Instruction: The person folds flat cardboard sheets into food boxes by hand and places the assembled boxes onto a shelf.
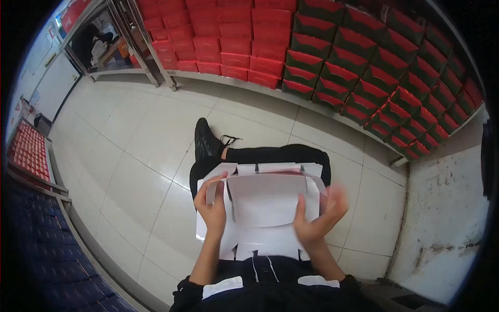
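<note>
A partly folded cardboard box, white on the inside, lies across my lap with its flaps spread. My left hand is closed on the left flap near the far corner, thumb on the inner side and fingers behind it. Beside the right edge of the box is my right hand, its thumb over the white inside and its fingers raised apart, slightly blurred. No firm grip shows there, though the right side flap stands between thumb and fingers. The near flaps reach my waist.
Stacked red boxes and dark green-and-red boxes fill a low rack ahead. Dark blue boxes line the left side. A stained white panel stands at right. My black shoe rests on the tiled floor.
</note>
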A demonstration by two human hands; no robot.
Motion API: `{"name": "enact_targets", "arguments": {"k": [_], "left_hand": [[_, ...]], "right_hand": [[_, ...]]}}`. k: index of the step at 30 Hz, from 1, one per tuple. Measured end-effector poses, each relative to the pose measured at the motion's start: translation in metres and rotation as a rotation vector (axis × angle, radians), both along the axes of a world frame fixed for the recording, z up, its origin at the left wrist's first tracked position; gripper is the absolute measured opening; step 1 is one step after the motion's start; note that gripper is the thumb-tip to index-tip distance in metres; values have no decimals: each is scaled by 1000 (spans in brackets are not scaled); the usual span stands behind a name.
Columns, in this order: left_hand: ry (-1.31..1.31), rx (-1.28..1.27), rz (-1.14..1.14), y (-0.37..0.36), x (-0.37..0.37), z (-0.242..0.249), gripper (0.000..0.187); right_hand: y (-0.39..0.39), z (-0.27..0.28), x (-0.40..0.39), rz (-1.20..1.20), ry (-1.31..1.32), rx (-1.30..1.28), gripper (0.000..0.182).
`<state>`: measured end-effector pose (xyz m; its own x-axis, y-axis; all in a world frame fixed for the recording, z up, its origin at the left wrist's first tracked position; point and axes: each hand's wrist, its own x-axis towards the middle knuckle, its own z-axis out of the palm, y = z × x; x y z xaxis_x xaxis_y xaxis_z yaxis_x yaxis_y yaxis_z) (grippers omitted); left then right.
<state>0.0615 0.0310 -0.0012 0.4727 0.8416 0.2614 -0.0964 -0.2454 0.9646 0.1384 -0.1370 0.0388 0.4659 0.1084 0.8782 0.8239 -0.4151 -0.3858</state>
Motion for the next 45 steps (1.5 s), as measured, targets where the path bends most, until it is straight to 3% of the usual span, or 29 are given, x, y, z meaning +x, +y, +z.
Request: {"name": "enact_targets", "arguments": {"k": [2,4,6,8,9,11,13,14,16,19,22,24,27,29,30,31,33,34,36,38,40,42,45], "left_hand": [[76,23,-129,14,1,-3,17],[188,-56,-114,25,-1,-14,16],[425,-89,-72,22,-4,5,23],[378,32,-107,16,-14,-14,30],[329,149,-143,10,-21,-23,37],[344,99,-372,-4,-28,-27,65],[414,310,-347,-20,-35,-35,68],[422,303,-352,-22,-37,-36,68],[557,230,-301,-22,-37,-29,64],[425,34,-243,-21,-32,-38,60],[454,-28,-200,-24,-33,-22,57],[475,-108,-183,-22,-35,-21,55],[537,15,-312,-10,-46,-28,54],[563,270,-424,-3,-52,-30,56],[561,231,-555,6,-57,-27,67],[566,227,-563,13,-61,-25,67],[493,109,-815,25,-69,-22,78],[498,102,-819,29,-73,-21,78],[705,404,-961,36,-79,-19,92],[597,349,-984,33,-75,-24,99],[490,293,-1006,27,-70,-35,108],[330,85,-877,19,-63,-48,120],[381,-27,-906,19,-58,-45,127]], "right_hand": [[-1,15,14,-165,119,160,23],[-21,-2,31,232,857,4,22],[-37,-14,25,248,819,-138,26],[-44,-32,0,269,787,-276,30],[-43,-43,-18,238,750,-251,35],[-31,-52,-31,207,715,-227,41],[-25,-56,-41,247,831,-89,39],[-25,-53,-38,257,798,-86,49],[-27,-46,-24,254,821,-100,46],[-24,-16,-9,229,824,-165,42],[-21,-1,-8,76,892,-269,41],[-25,-8,-10,119,889,-264,41],[-34,-28,-16,183,895,-228,42],[-43,-32,-20,195,899,-193,43],[-50,-31,-22,205,920,-316,47],[-57,-31,-24,215,943,-440,54],[-69,-41,-25,267,965,-501,63],[-76,-45,-25,328,978,-561,72],[-86,-40,-16,456,986,-593,80],[-85,-42,-9,586,986,-621,88],[-80,-51,-8,729,1103,-241,92],[-75,-51,-10,697,1058,-355,93],[-73,-40,-6,653,981,-507,91]]}}
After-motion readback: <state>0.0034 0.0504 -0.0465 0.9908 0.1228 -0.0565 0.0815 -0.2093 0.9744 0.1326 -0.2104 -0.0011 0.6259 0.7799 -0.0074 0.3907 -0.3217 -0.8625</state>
